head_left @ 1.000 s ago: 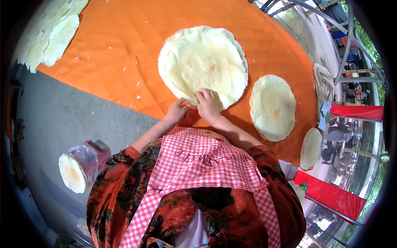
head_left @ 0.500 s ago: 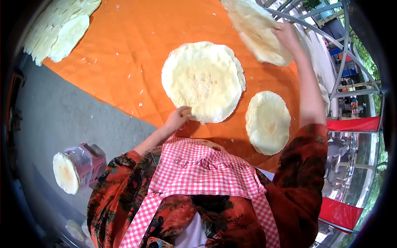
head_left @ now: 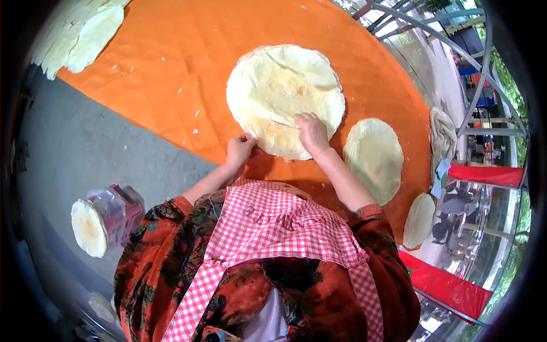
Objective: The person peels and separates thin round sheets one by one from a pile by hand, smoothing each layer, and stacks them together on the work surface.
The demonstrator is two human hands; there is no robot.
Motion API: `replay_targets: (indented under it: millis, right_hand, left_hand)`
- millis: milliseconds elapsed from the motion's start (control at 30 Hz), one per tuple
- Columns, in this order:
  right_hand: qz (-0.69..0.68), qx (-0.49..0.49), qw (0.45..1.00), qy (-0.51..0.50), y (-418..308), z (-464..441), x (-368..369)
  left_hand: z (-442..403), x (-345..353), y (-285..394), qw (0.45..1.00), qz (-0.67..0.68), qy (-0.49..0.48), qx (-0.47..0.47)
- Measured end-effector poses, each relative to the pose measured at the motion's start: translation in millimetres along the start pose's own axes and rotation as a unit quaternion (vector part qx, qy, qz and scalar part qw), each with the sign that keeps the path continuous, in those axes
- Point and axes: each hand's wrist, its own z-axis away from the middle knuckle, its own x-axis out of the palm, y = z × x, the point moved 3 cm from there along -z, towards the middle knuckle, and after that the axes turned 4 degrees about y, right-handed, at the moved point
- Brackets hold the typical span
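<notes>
A stack of thin round flatbreads (head_left: 285, 80) lies on the orange cloth in front of me. The top flatbread is loosely laid, with a fold across its near part. At that fold, my right hand (head_left: 313, 134) is closed on the top flatbread's edge. My left hand (head_left: 241, 150) pinches at the stack's near-left rim; exactly how many layers lie between its fingers is hidden. Just right of my right forearm lies a separate flatbread (head_left: 373, 159), flat on the cloth.
The orange cloth (head_left: 165, 80) covers the table. More flatbreads (head_left: 94, 40) overlap at the far left. Another flatbread (head_left: 419, 221) lies near the right edge, below a crumpled cloth (head_left: 443, 134). On the floor at left stands a pink crate (head_left: 128, 214) with plastic and flatbread (head_left: 89, 228).
My right hand has come from the far right to the stack with the flatbread it held, which now lies on top. My left hand stays near the stack's rim.
</notes>
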Motion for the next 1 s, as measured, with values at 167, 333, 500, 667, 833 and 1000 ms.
replay_targets:
  millis: [167, 333, 500, 667, 833, 1000]
  right_hand:
    - [0.049, 0.013, 0.992, -0.120, -44.3, 41.3, 22.0]
    - [-0.125, 0.196, 0.964, -0.131, -24.9, 24.5, 14.3]
    - [-0.212, 0.200, 0.956, 0.017, 82.9, -67.0, -75.3]
    - [0.043, -0.016, 0.976, 0.212, 5.6, -77.2, -160.0]
    - [0.018, -0.013, 0.991, 0.130, 7.9, -29.8, 10.6]
    - [0.013, 0.001, 0.996, 0.087, 11.8, -8.1, 57.6]
  left_hand:
    - [-21.5, 4.4, -14.0, 0.997, -0.019, -0.042, 0.058]
    - [-15.0, 23.7, 1.2, 0.977, 0.128, -0.156, 0.068]
    - [-16.9, 5.2, 12.4, 0.986, 0.024, -0.013, 0.165]
    - [-39.6, -19.4, 34.3, 0.964, -0.004, 0.139, 0.225]
    - [-87.1, -24.3, 22.1, 0.964, -0.124, 0.128, 0.198]
    - [-70.7, -14.5, 53.7, 0.986, -0.096, 0.091, 0.101]
